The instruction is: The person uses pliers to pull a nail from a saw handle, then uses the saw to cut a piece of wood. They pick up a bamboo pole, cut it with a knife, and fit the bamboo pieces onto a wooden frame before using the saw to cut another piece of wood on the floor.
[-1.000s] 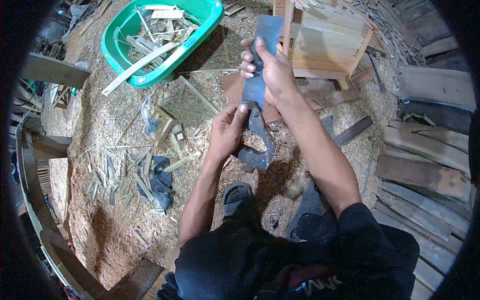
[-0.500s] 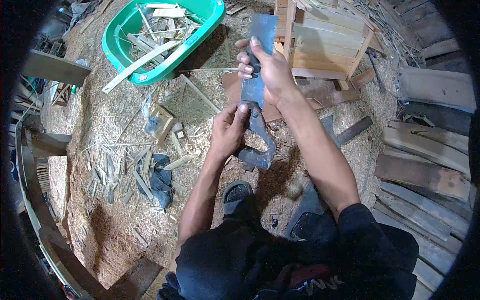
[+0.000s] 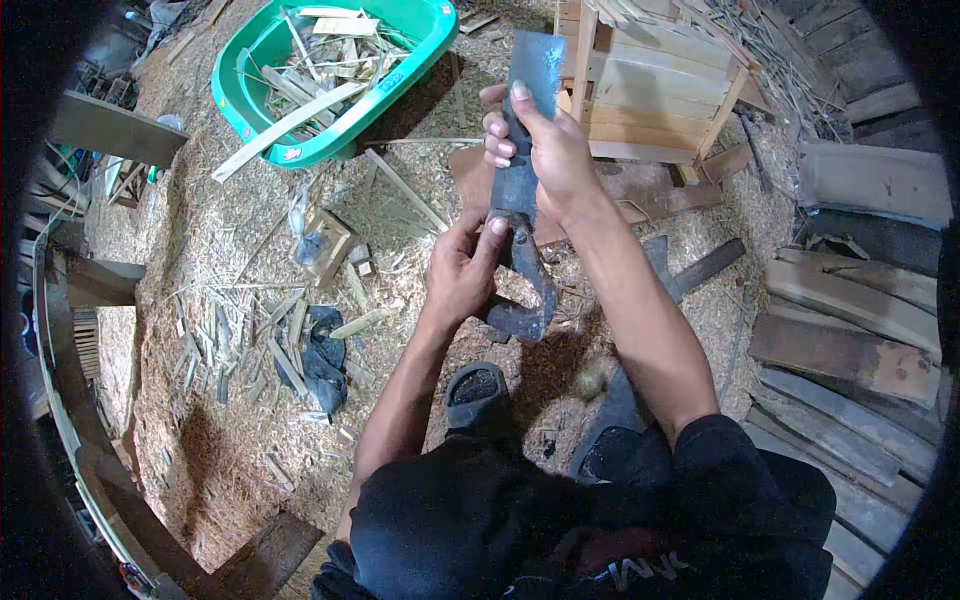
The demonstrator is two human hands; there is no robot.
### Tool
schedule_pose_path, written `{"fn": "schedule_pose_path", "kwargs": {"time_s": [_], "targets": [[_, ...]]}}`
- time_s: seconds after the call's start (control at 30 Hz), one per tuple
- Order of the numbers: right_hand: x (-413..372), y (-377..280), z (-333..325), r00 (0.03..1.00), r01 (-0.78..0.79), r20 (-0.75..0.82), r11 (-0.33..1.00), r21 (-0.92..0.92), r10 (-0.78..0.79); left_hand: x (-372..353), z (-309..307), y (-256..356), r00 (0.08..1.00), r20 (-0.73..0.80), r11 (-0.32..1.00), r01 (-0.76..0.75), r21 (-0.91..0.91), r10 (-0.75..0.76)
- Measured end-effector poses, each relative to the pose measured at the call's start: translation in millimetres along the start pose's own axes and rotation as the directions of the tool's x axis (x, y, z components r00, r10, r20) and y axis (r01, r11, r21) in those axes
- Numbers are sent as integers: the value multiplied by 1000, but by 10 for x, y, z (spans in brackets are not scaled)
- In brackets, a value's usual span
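Note:
Both hands have hold of a handsaw (image 3: 512, 190), its blade pointing away from me and its dark, worn handle toward me. My left hand (image 3: 462, 265) is closed around the joint between handle and blade, thumb pressed on top. Farther up, my right hand (image 3: 550, 145) grips the blade itself, thumb along its upper face and fingertips curled around the left edge. The blade's far end sticks out beyond my right hand. My left palm hides part of the handle.
A green plastic tub (image 3: 350, 150) of wood scraps stands at the back left. Beside it is a slatted wooden crate (image 3: 655, 95). Planks (image 3: 845, 345) are stacked along the right. Shavings and offcuts (image 3: 290, 340) cover the floor around my sandals (image 3: 477, 395).
The saw and both hands have shifted very slightly to the right in view, and the blade is tilted a little more to the right. Both grips are the same.

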State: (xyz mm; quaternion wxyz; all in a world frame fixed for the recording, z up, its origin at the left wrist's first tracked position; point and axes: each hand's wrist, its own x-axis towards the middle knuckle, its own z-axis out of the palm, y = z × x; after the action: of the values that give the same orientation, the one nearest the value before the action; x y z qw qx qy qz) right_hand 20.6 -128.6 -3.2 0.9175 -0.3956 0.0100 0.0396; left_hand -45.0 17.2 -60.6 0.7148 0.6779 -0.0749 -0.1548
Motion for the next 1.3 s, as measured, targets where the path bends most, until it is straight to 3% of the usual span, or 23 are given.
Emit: {"fn": "schedule_pose_path", "kwargs": {"time_s": [0.1, 0.13, 0.17, 0.33, 0.37, 0.5, 0.57, 0.77, 0.9, 0.93, 1.07, 1.3], "targets": [[25, 36, -143, 997, -45, 63, 994, 103, 39, -88, 90, 21, 1000, -17, 996, 22, -85, -24], [51, 31, -207, 994, -66, 101, 986, 151, 51, -160, 111, 185, 999, -11, 996, 39, 78, -38], [67, 15, -283, 993, -53, 111, 982, 184, 32, -192, 160, 253, 999, -35, 993, -7, 114, 11], [61, -97, -273, 997, 43, -70, 992, 115, -35, -245, 250, 596, 990, -140, 915, 54, 400, 3], [70, -97, -264, 992, 56, -117, 994, 93, -45, -235, 262, 574, 987, -151, 910, 21, 413, 46], [111, -49, -298, 994, 102, 16, 968, 231, -108, -230, 249, 446, 973, -153, 866, -78, 494, 175], [99, -24, -268, 991, 134, -25, 963, 234, -132, -230, 234, 414, 962, -140, 823, -118, 555, 233], [96, 52, -311, 983, 183, -75, 936, 302, -168, -240, 225, 386, 969, -204, 883, -29, 468, 140], [45, 64, -341, 974, 209, 0, 906, 369, -225, -274, 239, 363, 939, -171, 799, -147, 583, 297], [2, 39, -239, 970, 244, -91, 887, 392, -226, -273, 260, 334, 929, -170, 807, -184, 561, 329], [82, -34, -360, 961, 208, 48, 826, 524, -273, -299, 326, 301, 906, -135, 826, -293, 481, 401], [125, -68, -414, 927, 97, 224, 770, 631, -300, -340, 358, 262, 928, -90, 824, -273, 497, 361]]}}
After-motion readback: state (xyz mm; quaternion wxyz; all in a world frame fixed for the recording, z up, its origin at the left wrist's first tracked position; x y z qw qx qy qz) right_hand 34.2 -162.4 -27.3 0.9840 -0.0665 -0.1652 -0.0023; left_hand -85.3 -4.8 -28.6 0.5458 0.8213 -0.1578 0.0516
